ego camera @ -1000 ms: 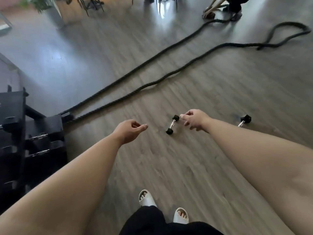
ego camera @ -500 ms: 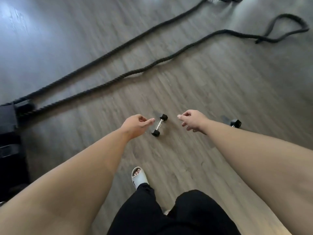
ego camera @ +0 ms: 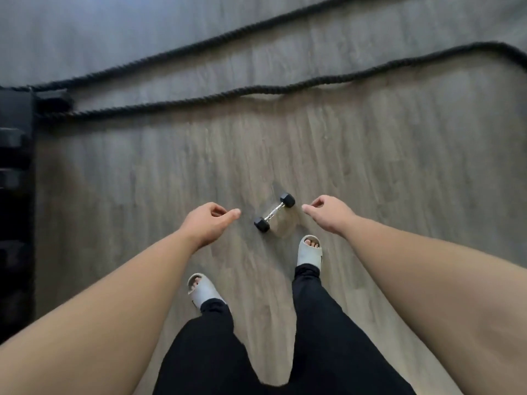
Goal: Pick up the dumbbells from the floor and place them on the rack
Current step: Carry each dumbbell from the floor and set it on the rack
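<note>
A small dumbbell point(ego camera: 274, 212) with black hex ends and a chrome handle lies on the grey wood floor, angled from lower left to upper right. My left hand point(ego camera: 208, 222) hovers just left of it, fingers loosely curled, holding nothing. To the right of the dumbbell my right hand point(ego camera: 330, 214) reaches out, fingers apart and empty. Neither hand touches the dumbbell. The black rack point(ego camera: 15, 178) shows as a dark mass along the left edge. A second dumbbell seen earlier is out of view.
Two thick black battle ropes point(ego camera: 285, 89) run across the floor beyond the dumbbell and end at the rack's base. My feet in pale slides point(ego camera: 310, 250) stand just behind the dumbbell, the right foot close to it.
I have stepped forward and the view has tilted down. The dumbbell now lies between my two hands, closer to my feet. The second dumbbell has left the view.
</note>
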A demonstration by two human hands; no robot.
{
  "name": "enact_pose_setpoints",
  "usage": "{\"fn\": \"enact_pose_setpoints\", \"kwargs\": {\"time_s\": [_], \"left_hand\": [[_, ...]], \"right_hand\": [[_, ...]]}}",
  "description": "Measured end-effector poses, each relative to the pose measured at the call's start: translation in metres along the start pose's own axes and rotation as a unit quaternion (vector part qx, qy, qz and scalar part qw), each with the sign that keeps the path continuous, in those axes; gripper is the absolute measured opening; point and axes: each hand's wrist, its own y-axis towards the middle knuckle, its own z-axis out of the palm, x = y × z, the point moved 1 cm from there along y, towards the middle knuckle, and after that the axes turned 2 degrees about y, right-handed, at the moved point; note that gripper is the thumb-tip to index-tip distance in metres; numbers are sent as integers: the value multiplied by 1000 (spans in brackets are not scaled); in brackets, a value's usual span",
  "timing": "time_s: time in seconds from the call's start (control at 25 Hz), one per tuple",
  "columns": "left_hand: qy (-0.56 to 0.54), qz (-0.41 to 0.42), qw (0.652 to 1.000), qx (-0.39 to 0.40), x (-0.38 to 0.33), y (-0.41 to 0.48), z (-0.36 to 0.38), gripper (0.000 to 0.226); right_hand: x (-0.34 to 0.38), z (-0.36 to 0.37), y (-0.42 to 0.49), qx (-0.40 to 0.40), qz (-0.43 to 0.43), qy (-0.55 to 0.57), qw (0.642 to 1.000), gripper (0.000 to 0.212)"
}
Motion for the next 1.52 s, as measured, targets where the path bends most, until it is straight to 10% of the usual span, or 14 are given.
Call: {"fn": "enact_pose_setpoints", "kwargs": {"time_s": [0.28,0.96,1.24,1.52], "left_hand": [[-204,-181,962,2,41,113,157,94],[-238,-283,929,-35,197,398,393,120],[-214,-258,938,-85,203,428,400,63],[-158,-193,966,-72,195,337,266,53]], "right_hand": [[-52,27,177,36,6,-64,997,53],[-160,211,495,20,-24,-83,996,93],[-148,228,525,19,-2,-153,988,67],[-92,214,394,34,30,-74,996,62]]}}
